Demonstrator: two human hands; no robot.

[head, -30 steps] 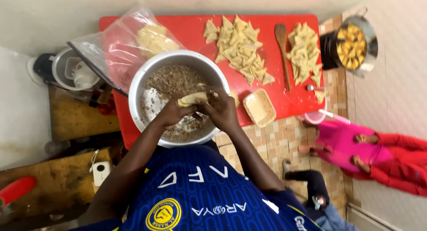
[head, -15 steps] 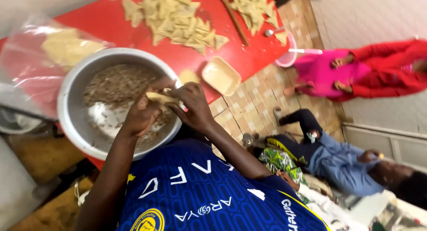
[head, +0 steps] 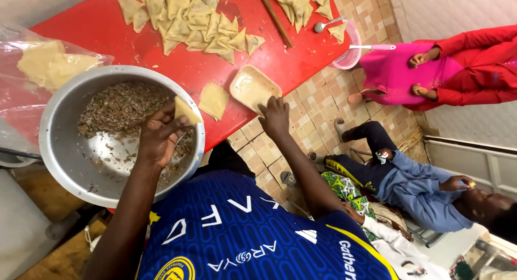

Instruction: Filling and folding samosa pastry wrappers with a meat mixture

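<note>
Currently, left hand (head: pixel 159 137) grips a folded pastry (head: pixel 186 112) over the metal bowl (head: pixel 64 156) of filling; right hand (head: pixel 274 117), fingers spread, touches the small dish (head: pixel 253 88). Adjacent on the red table (head: pixel 107 32): flat wrapper (head: pixel 214 100), folded pile (head: pixel 188 18), wooden stick (head: pixel 274 18)

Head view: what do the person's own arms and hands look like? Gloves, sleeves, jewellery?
Both arms are bare from the upper arm down. The left hand and right hand have no gloves, and no watch, ring or bracelet shows. The short sleeves belong to a dark blue jersey with white lettering, yellow trim and a round yellow crest.
</note>
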